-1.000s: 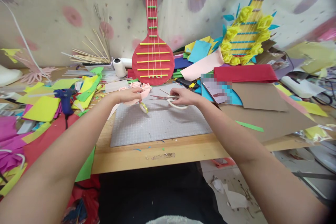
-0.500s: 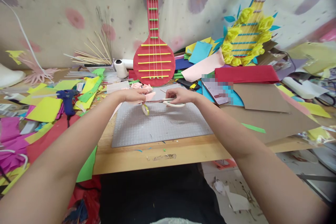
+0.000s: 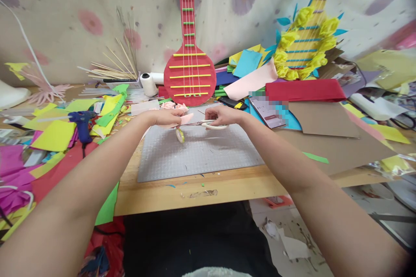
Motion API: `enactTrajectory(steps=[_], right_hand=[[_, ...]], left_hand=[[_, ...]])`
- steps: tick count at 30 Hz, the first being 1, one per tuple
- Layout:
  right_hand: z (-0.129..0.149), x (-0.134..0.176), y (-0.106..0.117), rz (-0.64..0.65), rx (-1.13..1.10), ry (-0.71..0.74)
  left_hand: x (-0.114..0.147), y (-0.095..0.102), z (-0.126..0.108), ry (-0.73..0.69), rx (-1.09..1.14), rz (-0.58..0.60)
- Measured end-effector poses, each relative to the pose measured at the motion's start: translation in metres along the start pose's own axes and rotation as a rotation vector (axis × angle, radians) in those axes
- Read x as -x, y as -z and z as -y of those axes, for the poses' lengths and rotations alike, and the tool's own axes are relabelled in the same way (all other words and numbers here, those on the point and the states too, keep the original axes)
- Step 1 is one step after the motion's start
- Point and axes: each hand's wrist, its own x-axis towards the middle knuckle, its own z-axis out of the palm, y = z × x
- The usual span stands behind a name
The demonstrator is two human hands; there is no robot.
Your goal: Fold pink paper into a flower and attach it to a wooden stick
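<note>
Over the grey cutting mat (image 3: 195, 156), my left hand (image 3: 167, 117) is closed on a piece of pale pink paper (image 3: 186, 118). My right hand (image 3: 224, 117) grips white-handled scissors (image 3: 215, 126), fingers in the loops. Their blades point left and meet the pink paper near my left fingers; whether they are parted is too small to tell. A roll of yellow-green tape (image 3: 180, 135) stands on its edge on the mat, just below my left fingers. Pink paper flowers (image 3: 178, 107) lie behind my left hand.
A red paper lute (image 3: 190, 71) leans at the wall behind the mat. Left lie a blue glue gun (image 3: 83, 127) and coloured paper scraps (image 3: 53, 135). On the right are a phone (image 3: 268, 112), brown cardboard (image 3: 328, 121) and a yellow flowered paper instrument (image 3: 303, 47).
The pink paper between my left fingers and the scissors has shifted slightly in angle. Both hands stay in nearly the same place, and the whole view has tilted a little.
</note>
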Motion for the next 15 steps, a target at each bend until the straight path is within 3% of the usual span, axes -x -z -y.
enactTrajectory(steps=[6,8,11,13,15], right_hand=[[-0.013,0.013,0.004,0.044,-0.026,-0.088],[-0.023,0.02,0.004,-0.06,0.001,-0.18],[-0.042,0.028,-0.003,-0.378,0.164,-0.478],[-0.053,0.032,-0.01,-0.46,0.287,-0.634],[-0.06,0.035,-0.017,-0.488,0.337,-0.671]], left_hand=[[0.004,-0.001,0.001,0.013,0.029,-0.048],[0.005,-0.003,0.004,0.021,0.032,-0.045],[0.005,-0.005,0.008,0.041,0.081,-0.047],[0.005,-0.006,0.01,0.033,0.136,-0.072],[0.005,-0.007,0.011,0.005,0.182,-0.118]])
